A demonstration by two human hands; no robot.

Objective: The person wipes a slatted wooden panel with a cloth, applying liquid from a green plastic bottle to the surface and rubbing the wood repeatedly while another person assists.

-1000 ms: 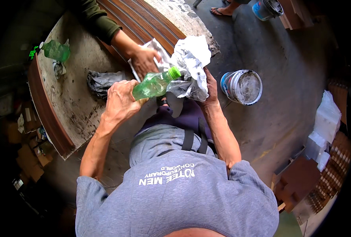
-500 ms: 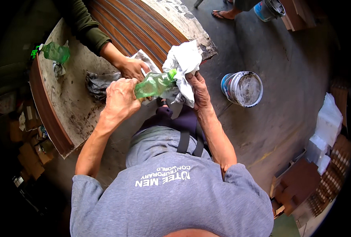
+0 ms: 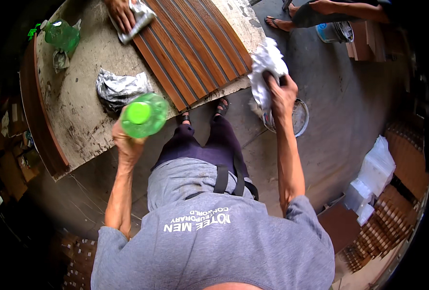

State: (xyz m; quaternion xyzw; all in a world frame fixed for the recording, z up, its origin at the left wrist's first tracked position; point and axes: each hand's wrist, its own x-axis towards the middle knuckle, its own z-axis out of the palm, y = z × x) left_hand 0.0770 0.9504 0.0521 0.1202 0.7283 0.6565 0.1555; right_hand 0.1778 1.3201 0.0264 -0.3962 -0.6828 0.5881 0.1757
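So half a second ago the bottle's cap was right at the rag, and now the two are well apart. Left hand (image 3: 129, 145) has swung out to 10 o'clock, gripping the green bottle (image 3: 149, 118), cap facing up. Co-worker's hand (image 3: 121, 14) has pulled back to 11, fingers spread on a cloth (image 3: 137, 21) by the striped wood panel (image 3: 195, 48), whose near end at 12 is now uncovered. Right hand (image 3: 283, 94) is out at 1, gripping the white rag (image 3: 265, 72). My read: bottle-to-rag work is off for the moment, and the panel's easier to get at.

Edges, left to right: bare worktop (image 3: 81, 111) between 9 and 10, then a grey rag (image 3: 122, 87) crowding the bottle. The panel's near corner runs right to the worktop edge, so little margin. Can't tell if the white rag touches the panel. Bucket (image 3: 300, 121) at 2, just beside the right forearm in view; roomy floor (image 3: 340, 159) at 3.
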